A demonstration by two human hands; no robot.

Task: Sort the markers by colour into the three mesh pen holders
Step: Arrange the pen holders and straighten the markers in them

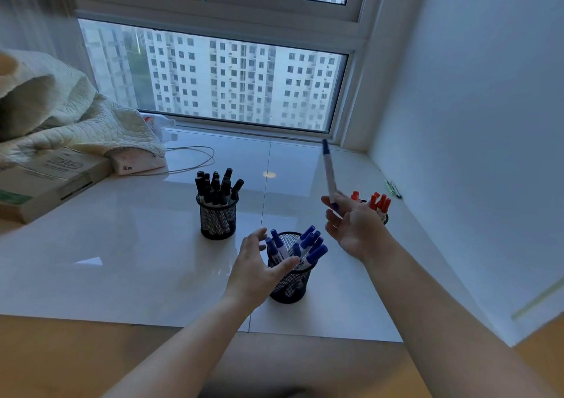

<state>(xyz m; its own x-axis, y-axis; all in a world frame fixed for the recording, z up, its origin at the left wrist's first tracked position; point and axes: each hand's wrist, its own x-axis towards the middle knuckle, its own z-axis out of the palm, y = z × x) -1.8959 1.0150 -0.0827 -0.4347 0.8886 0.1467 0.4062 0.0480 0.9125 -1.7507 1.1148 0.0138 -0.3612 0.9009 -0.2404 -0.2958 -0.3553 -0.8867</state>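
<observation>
- A glossy white windowsill (152, 245) runs under a big window (213, 74) that looks onto high-rise flats, with a plain white wall on the right
- Three black mesh pen holders stand on it, well apart: the far-left holder (218, 222) is packed with black-capped markers (218, 185)
- The nearest holder (288, 284) carries the blue-capped markers (308, 245), caps up and fanned out
- The third holder (385, 218), far right, is mostly hidden behind the hand; orange-red caps (378, 201) poke above it
- Right hand (354, 229), palm up, fingers loosely spread, pinches one blue marker (329, 173) by its lower end, cap pointing up, raised above the sill
- Left hand (259, 271) hovers just beside the blue holder, fingers spread and lightly curved, gripping nothing
- Far left: a quilted cream cloth (67, 117) heaped over a cardboard box (45, 181), a thin looped cable (192, 159) beside them
</observation>
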